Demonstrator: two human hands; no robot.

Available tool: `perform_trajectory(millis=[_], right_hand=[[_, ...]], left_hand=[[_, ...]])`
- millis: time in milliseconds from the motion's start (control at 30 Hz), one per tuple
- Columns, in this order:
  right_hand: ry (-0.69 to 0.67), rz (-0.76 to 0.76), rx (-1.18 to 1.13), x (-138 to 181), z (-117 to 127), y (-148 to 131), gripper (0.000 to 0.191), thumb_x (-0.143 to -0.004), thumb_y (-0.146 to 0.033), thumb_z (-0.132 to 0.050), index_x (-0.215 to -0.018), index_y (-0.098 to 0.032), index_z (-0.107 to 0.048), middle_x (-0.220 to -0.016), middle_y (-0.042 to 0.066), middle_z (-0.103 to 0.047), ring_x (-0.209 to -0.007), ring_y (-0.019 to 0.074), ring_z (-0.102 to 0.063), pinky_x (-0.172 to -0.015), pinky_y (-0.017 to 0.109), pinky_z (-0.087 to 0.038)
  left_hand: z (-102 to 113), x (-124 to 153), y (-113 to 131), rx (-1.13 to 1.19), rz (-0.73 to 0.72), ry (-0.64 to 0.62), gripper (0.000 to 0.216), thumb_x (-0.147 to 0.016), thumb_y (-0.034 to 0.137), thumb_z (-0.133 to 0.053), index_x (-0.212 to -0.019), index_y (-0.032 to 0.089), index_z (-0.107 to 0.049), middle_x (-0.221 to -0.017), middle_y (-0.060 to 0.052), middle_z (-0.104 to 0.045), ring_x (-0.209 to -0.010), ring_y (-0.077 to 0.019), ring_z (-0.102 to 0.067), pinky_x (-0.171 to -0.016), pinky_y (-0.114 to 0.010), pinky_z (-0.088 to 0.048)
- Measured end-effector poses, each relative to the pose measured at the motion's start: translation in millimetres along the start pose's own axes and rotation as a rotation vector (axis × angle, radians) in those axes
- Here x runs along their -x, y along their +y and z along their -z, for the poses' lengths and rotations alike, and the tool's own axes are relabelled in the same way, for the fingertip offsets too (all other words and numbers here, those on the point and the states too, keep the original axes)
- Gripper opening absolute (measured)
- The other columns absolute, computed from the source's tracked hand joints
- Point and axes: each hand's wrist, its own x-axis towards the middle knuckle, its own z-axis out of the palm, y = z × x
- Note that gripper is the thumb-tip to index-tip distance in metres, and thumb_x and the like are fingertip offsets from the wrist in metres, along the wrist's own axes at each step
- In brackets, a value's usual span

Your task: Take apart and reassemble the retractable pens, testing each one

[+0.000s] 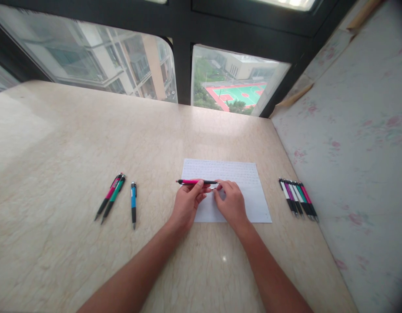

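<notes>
Over the paper [258,206], your left hand [187,202] pinches the pen [188,182], likely steadying it for your right hand [232,202], grip unclear.

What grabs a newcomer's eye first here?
Probably the pink-and-black pen in the left grip, over the paper sheet near the middle. Next, the row of pens at right, beside the flowered wall. Then the green-and-red sports court outside the window.
</notes>
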Motion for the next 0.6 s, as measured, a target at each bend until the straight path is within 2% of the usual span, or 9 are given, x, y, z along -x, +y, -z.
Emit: perform_trajectory(millis=[200,300,433,600], right_hand=[[-0.012,0.016,-0.007,0.2,2.9,1.1,0.014,-0.088,-0.017,-0.056,-0.090,-0.022,-0.069,-0.089,0.007,-0.068,-0.090,0.0237,-0.059,-0.084,0.038,-0.047],[0.018,0.005,-0.063,0.7,4.1,1.9,0.014,-0.088,-0.016,-0.056,-0.091,-0.022,-0.068,-0.092,0.007,-0.070,-0.091,0.0237,-0.060,-0.084,0.039,-0.048],[0.034,-0.032,-0.155,2.1,6.8,4.1,0.015,-0.088,-0.017,-0.054,-0.094,-0.022,-0.066,-0.091,0.006,-0.071,-0.083,0.0210,-0.063,-0.076,0.035,-0.051],[0.031,0.024,-0.097,1.6,4.4,1.8,0.016,-0.086,-0.014,-0.052,-0.091,-0.021,-0.065,-0.087,0.007,-0.067,-0.085,0.0221,-0.060,-0.076,0.035,-0.050]], left_hand=[[-1.6,0.7,0.7,-0.018,-0.007,0.014,0.028,-0.073,0.033,-0.080,-0.089,0.012,-0.070,-0.089,-0.010,-0.074,-0.074,-0.0130,-0.069,-0.067,-0.022,-0.050],[-1.6,1.1,1.0,-0.016,-0.008,0.011,0.029,-0.072,0.034,-0.080,-0.088,0.012,-0.070,-0.088,-0.010,-0.074,-0.074,-0.0132,-0.068,-0.067,-0.023,-0.050],[-1.7,1.8,1.7,-0.002,0.000,0.000,0.029,-0.073,0.034,-0.080,-0.089,0.012,-0.070,-0.088,-0.010,-0.074,-0.074,-0.0132,-0.068,-0.067,-0.023,-0.050],[-2.9,2.7,1.7,0.004,0.001,0.011,0.028,-0.073,0.033,-0.080,-0.088,0.012,-0.069,-0.087,-0.010,-0.074,-0.072,-0.0131,-0.068,-0.066,-0.023,-0.050]])
